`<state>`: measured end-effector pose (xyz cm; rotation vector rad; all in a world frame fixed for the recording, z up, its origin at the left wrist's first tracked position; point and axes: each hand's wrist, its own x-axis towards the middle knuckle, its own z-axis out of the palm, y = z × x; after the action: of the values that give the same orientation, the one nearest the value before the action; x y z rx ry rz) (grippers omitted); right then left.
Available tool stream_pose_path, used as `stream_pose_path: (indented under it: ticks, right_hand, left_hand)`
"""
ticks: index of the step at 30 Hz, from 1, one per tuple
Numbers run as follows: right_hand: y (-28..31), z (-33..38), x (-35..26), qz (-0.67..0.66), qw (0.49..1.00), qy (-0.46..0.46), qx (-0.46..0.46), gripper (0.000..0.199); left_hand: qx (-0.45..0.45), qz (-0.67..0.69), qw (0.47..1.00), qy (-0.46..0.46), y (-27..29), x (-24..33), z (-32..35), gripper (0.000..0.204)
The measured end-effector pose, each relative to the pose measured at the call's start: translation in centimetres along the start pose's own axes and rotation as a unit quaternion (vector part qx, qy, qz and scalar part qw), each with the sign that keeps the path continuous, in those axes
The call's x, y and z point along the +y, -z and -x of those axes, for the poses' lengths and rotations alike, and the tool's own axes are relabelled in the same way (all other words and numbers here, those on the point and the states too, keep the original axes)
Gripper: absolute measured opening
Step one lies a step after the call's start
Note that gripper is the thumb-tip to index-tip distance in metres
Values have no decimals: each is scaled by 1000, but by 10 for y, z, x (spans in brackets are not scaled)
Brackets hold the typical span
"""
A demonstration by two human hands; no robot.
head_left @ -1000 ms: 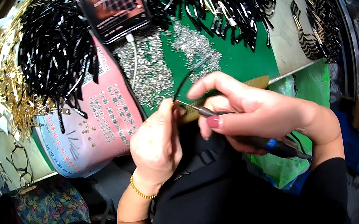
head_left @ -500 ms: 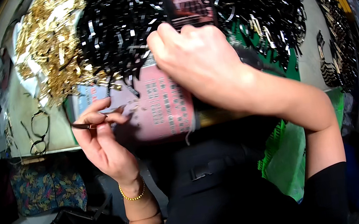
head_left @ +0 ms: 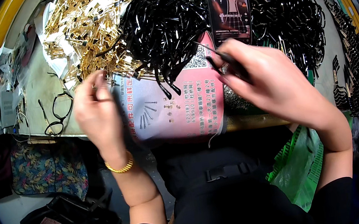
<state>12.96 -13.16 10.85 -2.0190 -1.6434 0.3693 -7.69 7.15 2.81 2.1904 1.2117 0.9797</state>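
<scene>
My left hand [head_left: 97, 112] is raised at the near edge of the gold metal eyeglass parts [head_left: 86, 38]. Its fingers are curled together at the thumb, and what they pinch is blurred. To the right, my right hand [head_left: 266, 79] closes around a slim black-handled tool [head_left: 233, 64] with a thin metal tip, which looks like a screwdriver. That tip points up and left, toward a heap of black eyeglass temples [head_left: 160, 27]. Several temples from this heap reach over a pink and blue printed sheet [head_left: 163, 130] between my hands.
A lit phone [head_left: 228, 6] leans behind my right hand, beside another heap of dark temples [head_left: 287, 14]. Black-framed glasses [head_left: 59, 113] lie at left. More temples [head_left: 349, 60] line the right side. A green bag [head_left: 300, 168] hangs below the table edge.
My left hand has moved up to the gold parts, and the dark slender piece it held no longer shows. My right hand has shifted right and down, exposing the tool. The whole view has shifted.
</scene>
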Motion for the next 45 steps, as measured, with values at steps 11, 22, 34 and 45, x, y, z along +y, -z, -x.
stream_pose_path:
  ticks: [11, 22, 34, 45]
  right_hand:
    - [60, 130, 20, -106, 949, -284, 89, 8]
    - [6, 175, 58, -47, 941, -306, 139, 7]
    - [-6, 176, 64, -339, 856, -363, 147, 14]
    - [1, 164, 48, -472, 798, -343, 152, 12]
  left_hand:
    - [-100, -156, 965, -187, -1, -9, -42, 16]
    - [66, -67, 996, -3, 29, -53, -58, 28]
    - [-88, -116, 987, -74, 23, -44, -32, 16]
    - [-177, 356, 917, 13, 7, 56, 19, 19]
